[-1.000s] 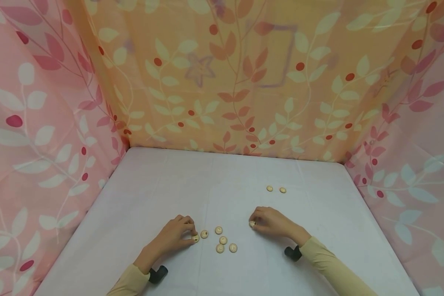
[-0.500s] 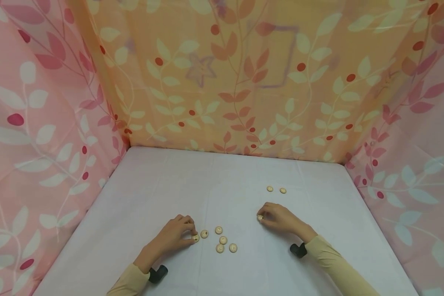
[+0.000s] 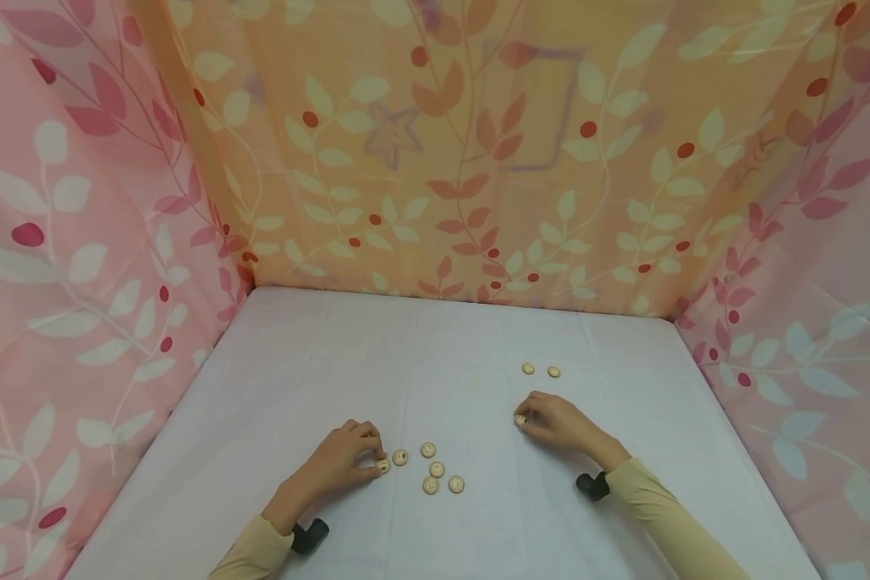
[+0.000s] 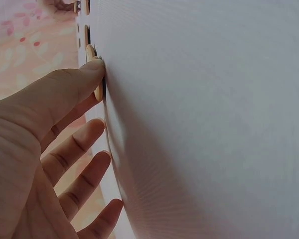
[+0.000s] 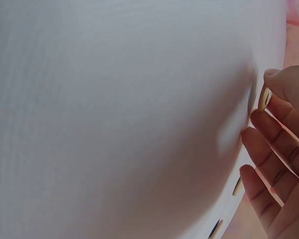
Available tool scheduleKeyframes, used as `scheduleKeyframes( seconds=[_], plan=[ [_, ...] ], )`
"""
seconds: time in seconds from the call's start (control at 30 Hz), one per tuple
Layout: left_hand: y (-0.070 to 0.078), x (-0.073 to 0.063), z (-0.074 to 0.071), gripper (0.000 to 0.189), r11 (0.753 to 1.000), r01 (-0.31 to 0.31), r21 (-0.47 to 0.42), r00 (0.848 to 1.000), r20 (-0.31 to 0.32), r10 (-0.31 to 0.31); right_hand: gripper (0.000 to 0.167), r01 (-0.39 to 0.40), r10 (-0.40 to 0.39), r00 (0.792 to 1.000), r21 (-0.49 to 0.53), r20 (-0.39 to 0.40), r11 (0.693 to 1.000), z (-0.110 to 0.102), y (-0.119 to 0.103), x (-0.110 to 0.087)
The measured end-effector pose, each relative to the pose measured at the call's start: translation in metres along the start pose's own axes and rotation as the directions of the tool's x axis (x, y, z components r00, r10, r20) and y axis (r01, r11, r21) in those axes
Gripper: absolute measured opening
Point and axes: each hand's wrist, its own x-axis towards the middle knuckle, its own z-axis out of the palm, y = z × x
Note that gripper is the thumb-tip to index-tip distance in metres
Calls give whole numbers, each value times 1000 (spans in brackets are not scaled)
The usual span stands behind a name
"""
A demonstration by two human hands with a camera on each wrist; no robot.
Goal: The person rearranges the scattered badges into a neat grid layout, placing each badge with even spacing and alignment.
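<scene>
At left centre in the head view, my left hand [image 3: 344,457] pinches a small round wooden disc [image 3: 383,466] between thumb and forefinger, low at the white cloth. The left wrist view shows this disc [image 4: 98,92] edge-on under the thumb, the other fingers spread. My right hand [image 3: 560,422] pinches another pale wooden disc [image 3: 520,420] with dark marks. In the right wrist view that disc [image 5: 265,98] is tilted and a little off the cloth. Several like discs lie between the hands, among them one disc [image 3: 400,457] beside the left fingertips. Their marks are too small to read.
Two more discs, a left one [image 3: 528,368] and a right one [image 3: 554,372], lie side by side beyond my right hand. A white cloth [image 3: 377,346] covers the table. Patterned curtains [image 3: 435,161] stand at the back and both sides.
My right hand has moved right and away from me with its disc, nearer the two far discs. The left hand has stayed in place on its disc.
</scene>
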Motion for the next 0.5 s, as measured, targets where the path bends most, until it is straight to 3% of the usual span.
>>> scheduleKeyframes(
  seconds=[0.5],
  plan=[
    [-2,0,3,13,1000,19,-13,1000,14,-19,14,-94,91,994,-43,-68,995,-6,18,-9]
  ],
)
